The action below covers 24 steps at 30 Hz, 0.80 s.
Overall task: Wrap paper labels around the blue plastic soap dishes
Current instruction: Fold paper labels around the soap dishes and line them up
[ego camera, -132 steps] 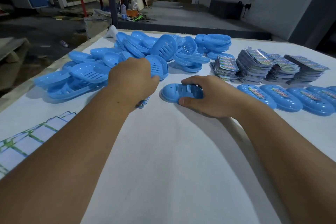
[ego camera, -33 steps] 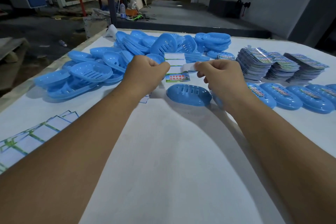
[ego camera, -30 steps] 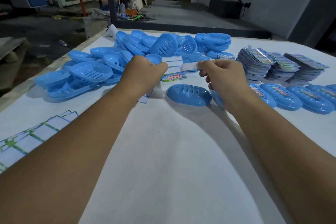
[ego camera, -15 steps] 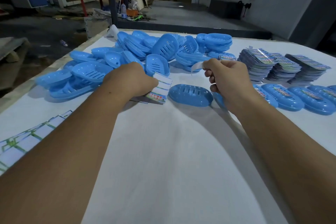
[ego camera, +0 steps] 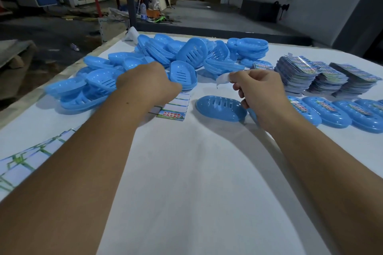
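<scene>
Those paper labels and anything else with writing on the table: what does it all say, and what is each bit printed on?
"洗手护健康 你我共参与", as best it reads, on the green band of the label sheet lying by the left hand.
Label stacks: colourful print, too small to read.
Labels on the wrapped soap dishes: blurred, unreadable.
White strip pinched in the right hand: no text visible.

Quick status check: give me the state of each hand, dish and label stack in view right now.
left hand: on label sheet, grip hidden
label sheet: flat on table
right hand: pinching white strip
white strip: held above table
soap dish: upside down, unlabelled
labelled dishes: in a row
dish pile: loose, unlabelled
label stacks: untouched
</scene>
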{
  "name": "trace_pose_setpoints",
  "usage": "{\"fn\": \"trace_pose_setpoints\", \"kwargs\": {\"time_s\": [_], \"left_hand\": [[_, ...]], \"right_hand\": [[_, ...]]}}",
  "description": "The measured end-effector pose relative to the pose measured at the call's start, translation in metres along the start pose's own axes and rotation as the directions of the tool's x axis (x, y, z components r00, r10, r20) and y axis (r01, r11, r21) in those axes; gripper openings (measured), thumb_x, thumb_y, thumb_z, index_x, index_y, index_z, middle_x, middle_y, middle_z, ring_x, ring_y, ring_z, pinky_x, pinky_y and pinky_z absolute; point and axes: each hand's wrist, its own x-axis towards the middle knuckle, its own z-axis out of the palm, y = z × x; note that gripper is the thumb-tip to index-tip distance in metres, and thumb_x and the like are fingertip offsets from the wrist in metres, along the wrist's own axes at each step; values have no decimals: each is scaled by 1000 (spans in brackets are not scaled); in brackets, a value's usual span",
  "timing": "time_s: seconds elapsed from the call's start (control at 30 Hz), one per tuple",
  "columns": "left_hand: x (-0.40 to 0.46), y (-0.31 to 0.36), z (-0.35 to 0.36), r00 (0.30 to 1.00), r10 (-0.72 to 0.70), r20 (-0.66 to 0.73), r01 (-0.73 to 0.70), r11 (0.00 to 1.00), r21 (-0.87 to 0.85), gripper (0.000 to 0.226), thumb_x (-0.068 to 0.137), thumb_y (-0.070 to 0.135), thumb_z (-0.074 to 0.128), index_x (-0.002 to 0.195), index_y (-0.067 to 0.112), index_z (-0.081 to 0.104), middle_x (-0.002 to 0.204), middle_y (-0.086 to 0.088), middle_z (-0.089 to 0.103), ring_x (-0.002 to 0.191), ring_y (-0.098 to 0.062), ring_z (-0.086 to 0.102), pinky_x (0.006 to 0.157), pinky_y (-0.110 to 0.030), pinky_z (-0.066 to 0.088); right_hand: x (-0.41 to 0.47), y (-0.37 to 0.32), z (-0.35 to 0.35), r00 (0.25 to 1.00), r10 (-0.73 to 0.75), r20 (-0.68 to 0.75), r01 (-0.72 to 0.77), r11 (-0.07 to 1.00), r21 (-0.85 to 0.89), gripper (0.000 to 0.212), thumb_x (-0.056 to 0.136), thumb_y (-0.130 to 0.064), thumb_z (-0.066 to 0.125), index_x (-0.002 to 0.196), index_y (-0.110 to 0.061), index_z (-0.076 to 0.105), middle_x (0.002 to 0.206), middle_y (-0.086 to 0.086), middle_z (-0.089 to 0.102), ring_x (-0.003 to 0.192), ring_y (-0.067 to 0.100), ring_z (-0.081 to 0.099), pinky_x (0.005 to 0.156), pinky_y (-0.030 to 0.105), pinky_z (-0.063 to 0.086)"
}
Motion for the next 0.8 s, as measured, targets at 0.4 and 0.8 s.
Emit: {"fn": "trace_pose_setpoints", "kwargs": {"time_s": [0.4, 0.8], "left_hand": [[-22, 40, 12, 974, 198, 113, -28, 595, -803, 18, 75, 43, 82, 76, 25, 80, 39, 19, 49, 37, 7, 46, 52, -24, 35], [-19, 41, 16, 971, 167, 170, 41, 586, -809, 19, 71, 43, 80, 69, 24, 78, 41, 19, 51, 59, -8, 49, 57, -26, 39]], "right_hand": [[-12, -5, 6, 985, -155, 79, 163, 981, -102, 16, 74, -34, 74, 62, -24, 75, 56, 3, 48, 49, 16, 36, 51, 33, 34], [-12, -5, 1, 968, -202, 147, 218, 970, -109, 24, 85, -36, 76, 70, -17, 77, 61, 4, 58, 53, 14, 41, 54, 35, 39]]}}
